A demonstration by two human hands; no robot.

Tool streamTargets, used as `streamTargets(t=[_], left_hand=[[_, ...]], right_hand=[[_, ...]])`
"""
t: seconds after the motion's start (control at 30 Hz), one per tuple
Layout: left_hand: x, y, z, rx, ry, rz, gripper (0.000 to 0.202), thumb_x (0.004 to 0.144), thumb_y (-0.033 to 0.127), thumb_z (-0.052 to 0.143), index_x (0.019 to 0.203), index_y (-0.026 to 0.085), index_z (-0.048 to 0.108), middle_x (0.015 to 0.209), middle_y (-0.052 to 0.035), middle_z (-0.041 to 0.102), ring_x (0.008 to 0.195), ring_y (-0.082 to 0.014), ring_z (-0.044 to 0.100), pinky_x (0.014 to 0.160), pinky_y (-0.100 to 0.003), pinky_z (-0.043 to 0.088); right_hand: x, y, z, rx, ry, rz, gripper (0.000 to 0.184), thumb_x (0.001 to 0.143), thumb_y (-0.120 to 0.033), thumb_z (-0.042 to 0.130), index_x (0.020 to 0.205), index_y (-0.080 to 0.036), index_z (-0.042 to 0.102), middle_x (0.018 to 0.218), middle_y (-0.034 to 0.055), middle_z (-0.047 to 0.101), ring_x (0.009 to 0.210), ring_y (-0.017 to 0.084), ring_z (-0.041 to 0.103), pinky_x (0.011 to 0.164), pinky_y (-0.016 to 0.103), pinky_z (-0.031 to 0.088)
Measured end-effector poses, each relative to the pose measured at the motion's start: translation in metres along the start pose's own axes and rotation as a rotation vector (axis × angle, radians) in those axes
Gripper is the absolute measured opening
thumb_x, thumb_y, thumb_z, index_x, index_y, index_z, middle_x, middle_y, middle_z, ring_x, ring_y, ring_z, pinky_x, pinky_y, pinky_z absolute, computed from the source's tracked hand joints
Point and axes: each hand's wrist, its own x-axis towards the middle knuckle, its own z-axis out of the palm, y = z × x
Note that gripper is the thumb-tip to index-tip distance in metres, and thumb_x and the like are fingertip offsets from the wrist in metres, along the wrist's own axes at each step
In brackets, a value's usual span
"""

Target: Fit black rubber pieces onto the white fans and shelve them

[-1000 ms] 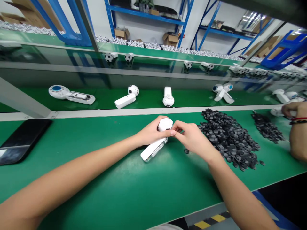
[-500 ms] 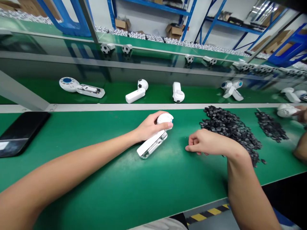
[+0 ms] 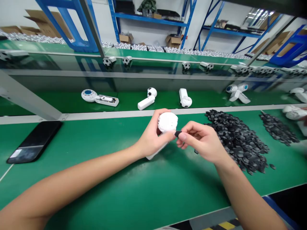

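Note:
My left hand [image 3: 155, 135] is closed around a white device [image 3: 168, 122] with a round head and a long handle, held just above the green table. The smooth round side of its head faces up, and my fingers hide much of the handle. In a pinch of thumb and forefinger, my right hand [image 3: 199, 137] holds a small black plastic piece [image 3: 177, 134] against the lower right edge of the round head. Whether the piece sits in the head or only touches it, I cannot tell. Right of that hand lies a large pile of black plastic pieces [image 3: 240, 140].
A phone [image 3: 35, 140] lies at the left. Beyond the metal rail, a green conveyor belt [image 3: 130, 102] carries several white devices, some with football-patterned heads. A smaller black pile [image 3: 278, 127] lies at the right, near another person's hand [image 3: 305, 117] holding a white device.
My right hand has moved left to the device and now shows a black piece in its fingers. My left hand has turned the device so its round face points up. The view has shifted.

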Motion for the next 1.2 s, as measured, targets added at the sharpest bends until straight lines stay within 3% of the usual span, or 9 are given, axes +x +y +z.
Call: streamTargets(t=[0.13, 0.3, 0.5, 0.73, 1.1, 1.2], left_hand=[[-0.005, 0.011, -0.004, 0.281, -0.039, 0.092, 0.059, 0.09, 0.027, 0.07, 0.14, 0.026, 0.038, 0.104, -0.0037, 0.059, 0.085, -0.0183, 0.058, 0.074, -0.03, 0.049], [-0.002, 0.006, -0.011, 0.534, -0.064, 0.165, 0.062, 0.087, 0.023, 0.069, 0.142, 0.023, 0.039, 0.124, -0.0106, 0.06, 0.099, -0.0245, 0.062, 0.084, -0.035, 0.049], [0.0, -0.001, -0.012, 0.55, -0.078, 0.162, 0.062, 0.089, 0.032, 0.068, 0.143, 0.022, 0.039, 0.126, -0.0126, 0.061, 0.099, -0.0263, 0.063, 0.083, -0.037, 0.05], [0.002, -0.003, -0.009, 0.621, -0.078, 0.079, 0.074, 0.085, 0.05, 0.077, 0.144, 0.024, 0.04, 0.126, -0.0117, 0.063, 0.1, -0.028, 0.064, 0.08, -0.036, 0.05], [0.007, -0.009, -0.007, 0.684, -0.083, 0.173, 0.066, 0.09, 0.051, 0.074, 0.14, 0.022, 0.042, 0.127, -0.013, 0.061, 0.096, -0.0251, 0.064, 0.076, -0.033, 0.048], [0.012, -0.004, -0.008, 0.639, -0.108, 0.124, 0.064, 0.089, 0.054, 0.074, 0.136, 0.022, 0.046, 0.12, -0.0102, 0.065, 0.093, -0.024, 0.064, 0.074, -0.031, 0.048]], right_hand=[[-0.001, 0.004, 0.011, 0.082, 0.103, -0.024, 0.026, 0.09, -0.045, 0.078, 0.084, -0.021, 0.071, 0.077, 0.0045, 0.078, 0.07, 0.021, 0.077, 0.068, 0.032, 0.067], [0.002, 0.006, 0.01, 0.06, 0.142, -0.003, 0.027, 0.088, -0.047, 0.079, 0.087, -0.021, 0.073, 0.077, 0.0049, 0.078, 0.07, 0.021, 0.076, 0.069, 0.033, 0.067], [0.003, 0.007, 0.009, 0.012, 0.068, 0.033, 0.029, 0.089, -0.05, 0.077, 0.086, -0.021, 0.073, 0.078, 0.0041, 0.078, 0.072, 0.021, 0.076, 0.07, 0.032, 0.066], [0.003, 0.007, 0.008, -0.027, 0.148, 0.083, 0.033, 0.08, -0.052, 0.084, 0.072, -0.022, 0.071, 0.066, 0.0019, 0.075, 0.062, 0.021, 0.073, 0.059, 0.03, 0.064], [0.002, 0.009, 0.004, -0.112, 0.179, 0.053, 0.031, 0.085, -0.048, 0.08, 0.072, -0.022, 0.069, 0.069, 0.0018, 0.075, 0.063, 0.02, 0.073, 0.063, 0.029, 0.063], [0.004, 0.008, 0.001, -0.121, 0.151, 0.038, 0.031, 0.088, -0.048, 0.077, 0.075, -0.023, 0.067, 0.07, 0.0012, 0.074, 0.066, 0.019, 0.073, 0.064, 0.029, 0.062]])
